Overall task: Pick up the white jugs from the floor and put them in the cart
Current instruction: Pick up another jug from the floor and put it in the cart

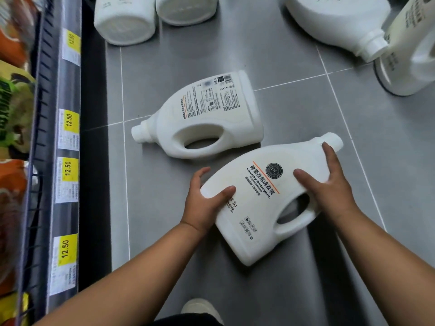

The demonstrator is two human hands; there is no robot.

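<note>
Four jugs are cut off by the frame: two showing their bases at 11 o'clock (124, 20) and 12 o'clock (186, 10), a big one lying at 1 o'clock (336, 20), and one at 2 o'clock (412, 55). Packets on the shelf (47, 161) at 9 o'clock are blurred; its yellow tags (68, 123) read 12.50. A shoe (200, 308) shows in part at 6 o'clock.

The held jug (266, 203) sits low of centre over the grey floor (294, 67); whether it touches the tiles cannot be told. It is white, label up: orange line, dark round badge, "Laundry Detergent", "3kg". The smaller print is unreadable. Its cap points to 2 o'clock and its handle loop faces 5 o'clock.

The left hand (204, 203) grips its base corner, thumb on the face and fingers curled round the edge. The right hand (329, 184) clasps the shoulder below the cap, thumb spread across the face.

A second jug (204, 116) lies just beside it at 11 o'clock, back label up, neck toward 8 o'clock.
</note>
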